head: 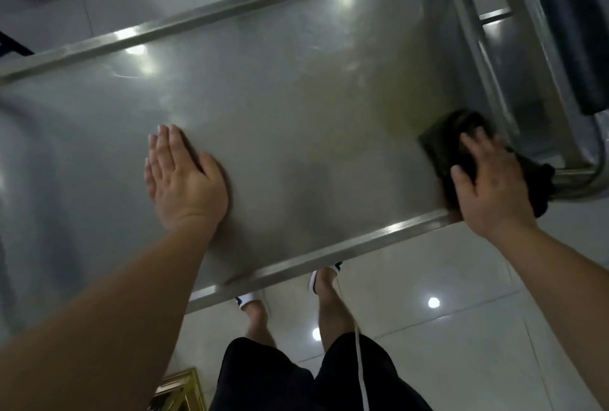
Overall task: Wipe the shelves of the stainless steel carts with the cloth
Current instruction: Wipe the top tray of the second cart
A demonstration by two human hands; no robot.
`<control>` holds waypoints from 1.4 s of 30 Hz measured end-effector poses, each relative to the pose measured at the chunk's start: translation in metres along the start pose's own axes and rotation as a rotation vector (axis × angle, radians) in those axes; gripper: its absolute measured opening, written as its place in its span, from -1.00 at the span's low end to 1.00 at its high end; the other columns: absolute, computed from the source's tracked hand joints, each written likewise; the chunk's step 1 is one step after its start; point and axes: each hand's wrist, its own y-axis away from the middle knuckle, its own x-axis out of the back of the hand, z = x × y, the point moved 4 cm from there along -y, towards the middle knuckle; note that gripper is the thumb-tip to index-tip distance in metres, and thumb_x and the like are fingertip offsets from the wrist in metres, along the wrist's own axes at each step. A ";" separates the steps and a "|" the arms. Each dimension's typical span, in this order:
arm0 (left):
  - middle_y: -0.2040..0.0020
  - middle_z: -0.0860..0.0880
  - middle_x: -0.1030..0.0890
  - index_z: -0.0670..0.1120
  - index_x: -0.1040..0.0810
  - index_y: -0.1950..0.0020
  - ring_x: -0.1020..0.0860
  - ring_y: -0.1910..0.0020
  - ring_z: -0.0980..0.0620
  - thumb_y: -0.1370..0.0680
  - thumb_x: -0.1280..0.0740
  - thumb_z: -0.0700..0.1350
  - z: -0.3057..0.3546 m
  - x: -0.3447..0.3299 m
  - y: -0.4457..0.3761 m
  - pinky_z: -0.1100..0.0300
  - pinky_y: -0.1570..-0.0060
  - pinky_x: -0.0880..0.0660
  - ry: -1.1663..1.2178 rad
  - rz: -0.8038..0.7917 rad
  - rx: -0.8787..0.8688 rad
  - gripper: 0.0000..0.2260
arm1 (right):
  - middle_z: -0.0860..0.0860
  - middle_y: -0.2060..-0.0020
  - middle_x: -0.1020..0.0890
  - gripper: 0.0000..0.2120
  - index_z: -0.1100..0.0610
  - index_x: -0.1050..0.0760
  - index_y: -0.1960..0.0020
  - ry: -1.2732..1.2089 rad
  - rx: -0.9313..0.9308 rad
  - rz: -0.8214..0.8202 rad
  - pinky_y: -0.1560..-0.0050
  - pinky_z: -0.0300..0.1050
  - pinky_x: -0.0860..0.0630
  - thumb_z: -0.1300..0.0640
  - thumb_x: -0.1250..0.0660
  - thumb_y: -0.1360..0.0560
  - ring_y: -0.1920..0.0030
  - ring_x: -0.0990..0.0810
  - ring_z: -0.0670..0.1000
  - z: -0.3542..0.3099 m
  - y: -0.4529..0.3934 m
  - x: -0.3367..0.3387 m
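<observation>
Cloth (445, 146), blurred, half hidden under the right hand (491, 187), fingers spread; left hand (184, 179) flat.

the cloth (443, 146) is mostly buried under the right hand (491, 186), and both are smeared with blur, so the cloth's folds don't read. the shelf (296, 97) runs off the left edge. the toes of both slippers (248, 300) are tucked out of sight under its near rim. the dark padded thing (576, 31) top right is cropped, can't tell what it is. same goes for the gold bit (178, 391) at the bottom edge.
</observation>
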 end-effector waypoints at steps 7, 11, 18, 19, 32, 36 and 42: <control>-0.71 -0.03 -0.17 -0.05 -0.17 -0.70 -0.07 -0.70 -0.01 -0.66 -0.09 0.07 -0.005 -0.005 -0.003 0.01 -0.66 0.05 -0.008 0.047 -0.005 -0.40 | 0.09 -0.67 -0.16 -0.41 0.05 -0.16 -0.66 -0.083 -0.314 0.137 -0.63 0.27 -0.03 -0.15 -0.03 -0.69 -0.67 -0.04 0.16 -0.035 0.002 -0.011; -0.71 -0.03 -0.17 -0.05 -0.16 -0.70 -0.07 -0.70 -0.01 -0.65 -0.11 0.04 -0.008 -0.009 -0.003 0.01 -0.66 0.05 -0.014 0.045 -0.003 -0.39 | 0.07 -0.67 -0.17 -0.41 0.05 -0.18 -0.67 -0.047 -0.018 0.073 -0.62 0.27 -0.09 -0.13 -0.10 -0.70 -0.67 -0.08 0.17 -0.128 0.071 -0.054; -0.72 -0.02 -0.15 -0.04 -0.16 -0.71 -0.05 -0.70 0.02 -0.65 -0.09 0.03 -0.008 -0.009 -0.003 0.01 -0.66 0.06 -0.010 0.025 0.007 -0.39 | -0.09 -0.67 -0.18 -0.34 -0.09 -0.24 -0.65 -0.020 0.690 -0.172 -0.65 0.15 0.00 -0.12 -0.27 -0.57 -0.69 -0.02 0.04 -0.267 0.061 -0.097; -0.72 -0.02 -0.15 -0.04 -0.16 -0.71 -0.05 -0.70 0.02 -0.64 -0.09 0.03 -0.008 -0.009 -0.003 0.01 -0.66 0.06 -0.009 0.026 0.011 -0.39 | -0.09 -0.66 -0.22 -0.35 -0.09 -0.28 -0.64 -0.023 0.748 -0.166 -0.65 0.12 0.01 -0.12 -0.27 -0.56 -0.68 -0.06 0.04 -0.268 0.044 -0.093; -0.71 -0.03 -0.17 -0.04 -0.15 -0.70 -0.06 -0.69 -0.01 -0.63 -0.10 0.05 -0.009 -0.011 -0.005 -0.02 -0.66 0.03 -0.019 0.031 -0.003 -0.38 | 0.08 -0.67 -0.17 -0.38 0.06 -0.21 -0.66 -0.101 -0.495 0.286 -0.62 0.30 0.01 -0.15 -0.04 -0.65 -0.67 -0.05 0.21 -0.070 -0.095 -0.003; -0.71 -0.04 -0.17 -0.04 -0.16 -0.70 -0.07 -0.70 -0.01 -0.63 -0.10 0.05 -0.008 -0.010 -0.004 0.01 -0.66 0.05 -0.021 0.034 0.004 -0.38 | 0.10 -0.65 -0.23 -0.41 0.09 -0.25 -0.65 -0.058 -0.081 0.162 -0.62 0.27 -0.06 -0.10 -0.15 -0.67 -0.66 -0.11 0.22 -0.184 -0.031 -0.050; -0.72 -0.03 -0.17 -0.06 -0.18 -0.71 -0.06 -0.70 0.00 -0.63 -0.12 -0.01 -0.008 -0.009 -0.005 -0.02 -0.66 0.03 -0.020 0.018 0.016 -0.39 | -0.06 -0.65 -0.24 -0.36 -0.07 -0.30 -0.63 -0.020 0.777 -0.160 -0.65 0.15 0.02 -0.12 -0.26 -0.57 -0.68 -0.08 0.06 -0.307 -0.016 -0.090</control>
